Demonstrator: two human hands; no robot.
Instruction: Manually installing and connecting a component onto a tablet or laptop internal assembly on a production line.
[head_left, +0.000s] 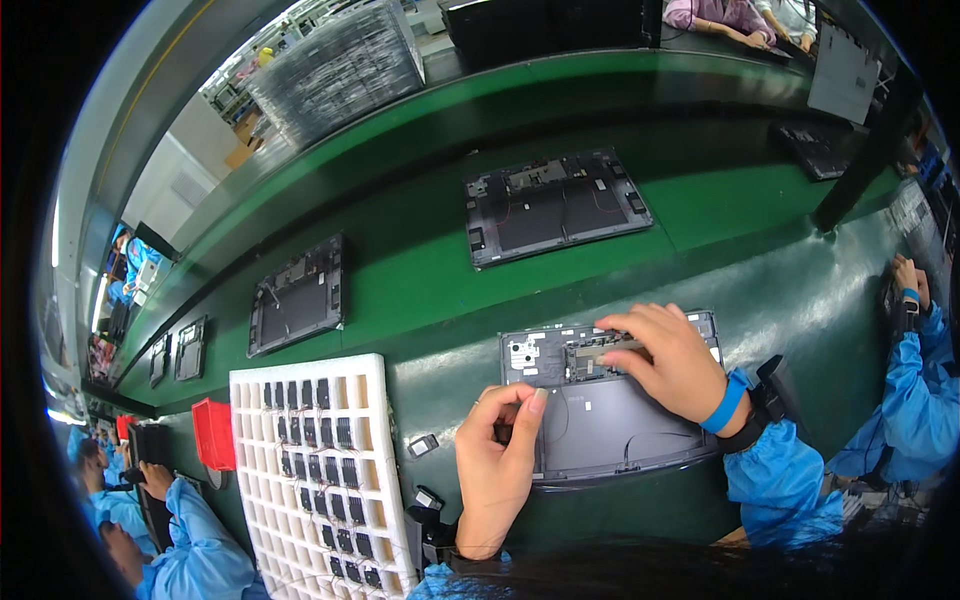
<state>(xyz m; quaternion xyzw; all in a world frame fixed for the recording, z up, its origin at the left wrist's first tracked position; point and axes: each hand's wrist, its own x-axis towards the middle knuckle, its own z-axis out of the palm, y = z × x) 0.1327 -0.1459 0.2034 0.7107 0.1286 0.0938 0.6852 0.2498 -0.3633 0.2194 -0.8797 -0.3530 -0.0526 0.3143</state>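
A dark grey laptop casing (630,430) lies open in front of me, with a greyish circuit board (590,362) along its far part. Over that board is my right hand (665,360), thumb and forefinger apart, with nothing visible held between them. My left hand (498,455) is at the casing's left edge, thumb and forefinger pinched together. A thin dark cable (566,420) loops just beside the pinch; whether its end is between the fingertips cannot be made out. A blue band (727,402) circles my right wrist.
A white foam tray (372,400) with rows of small black parts stands left. A small black part (423,445) lies beside it, and a red bin (212,435) behind. Other open casings (558,208) lie on the green line ahead. People in blue sleeves work on both sides.
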